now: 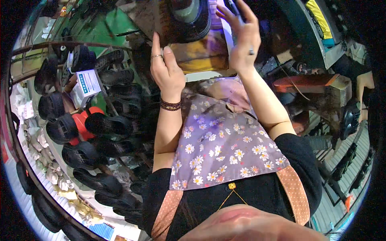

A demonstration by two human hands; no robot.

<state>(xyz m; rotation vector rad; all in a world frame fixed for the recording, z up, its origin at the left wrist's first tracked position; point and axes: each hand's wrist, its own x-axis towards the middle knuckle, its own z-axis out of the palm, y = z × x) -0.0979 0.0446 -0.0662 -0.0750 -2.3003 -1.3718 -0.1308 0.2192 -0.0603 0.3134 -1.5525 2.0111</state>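
Observation:
In front of me, at the upper edge, lies a dark shoe [203, 28] with a thick black rim and a pale grey inside; its far part is cut off. My left hand [167, 70] is beside its left side, fingers stretched upward and nothing seen in them. A ring and a dark beaded bracelet are on that hand and wrist. My right hand [245, 42] is raised right of the shoe, its fingers around a slim dark pen-like tool [234, 9]. Beneath the shoe shows a worn brown and yellow surface [205, 56] with a white edge.
On my left, a rack holds several black shoes [108, 124] and a white box [86, 86] with blue print. Right of me stands a reddish-brown bench-like piece [305, 82]. Another person's arm [364, 88] shows at the far right, near a dark shoe [350, 120].

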